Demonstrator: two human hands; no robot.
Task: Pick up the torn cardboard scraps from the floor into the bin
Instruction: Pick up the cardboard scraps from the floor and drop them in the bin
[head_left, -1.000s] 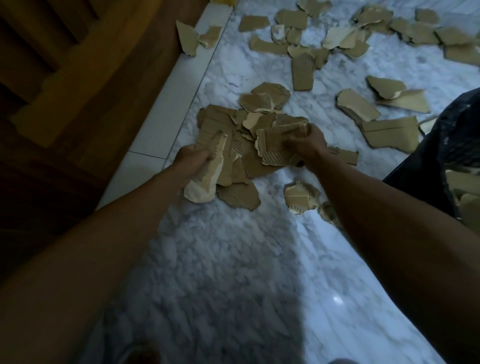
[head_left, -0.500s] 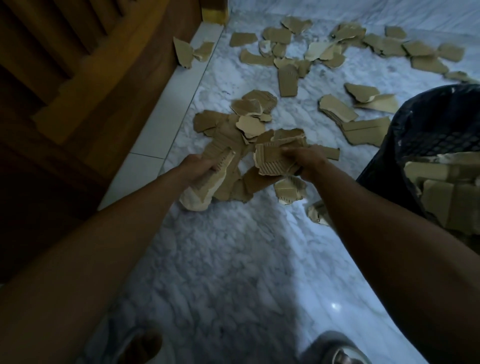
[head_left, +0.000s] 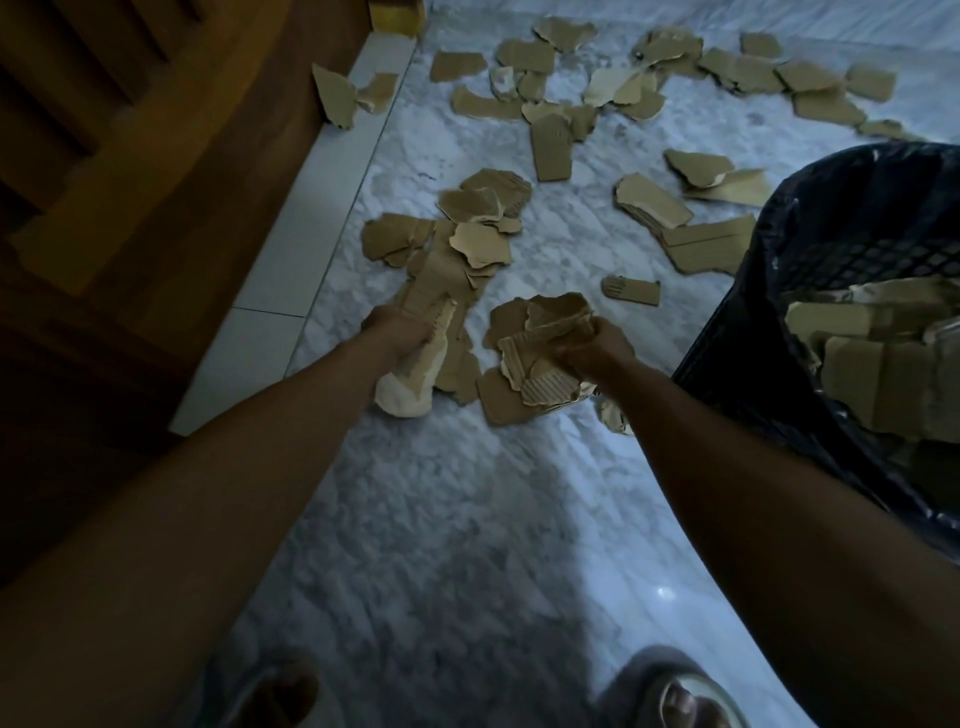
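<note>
While both hands clutch bundles, the gathering step looks finished: the left hand (head_left: 400, 332) grips long scraps (head_left: 415, 374), the right hand (head_left: 597, 351) a wad (head_left: 540, 358). Next they should likely swing right to the bin (head_left: 831, 208); more cardboard (head_left: 545, 140) litters the floor (head_left: 467, 519).

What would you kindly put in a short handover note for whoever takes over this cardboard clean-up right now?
Left hand: grip on a bunch of torn brown cardboard scraps.
Right hand: grip on a second crumpled bunch of scraps.
The dark mesh bin with a black liner stands to the right and already holds some cardboard pieces.
Left: drop both bunches in, then gather the many loose scraps scattered across the white marble floor.
</note>
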